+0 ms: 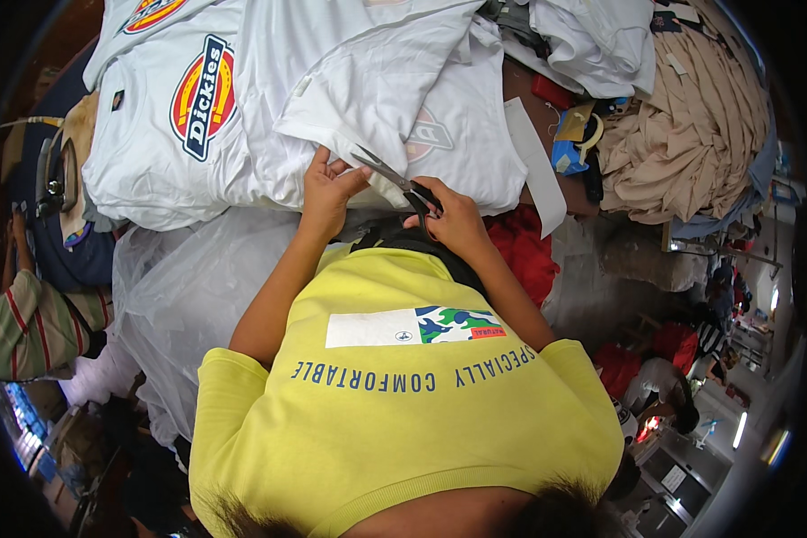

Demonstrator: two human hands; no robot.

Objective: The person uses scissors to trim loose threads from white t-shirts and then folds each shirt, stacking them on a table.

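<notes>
Black-handled scissors (387, 172) are in my right hand (457, 222), its fingers through the loops. Their blades point up and left, slightly parted at the tips, over a folded-up edge of a white T-shirt (354, 108). My left hand (330, 195) pinches that fabric edge between thumb and fingers, just left of the blades. Whether the blades touch the cloth, I cannot tell. Beneath lies a stack of white T-shirts (139, 157) with a large red, yellow and dark blue print on the chest.
A white paper strip (536, 170) lies right of the stack. Beyond it are a blue tape roll (568, 154) and a beige fabric heap (681, 125). Clear plastic sheeting (184, 287) hangs below the stack. At left are an iron (54, 175) and another person in a striped shirt (29, 327).
</notes>
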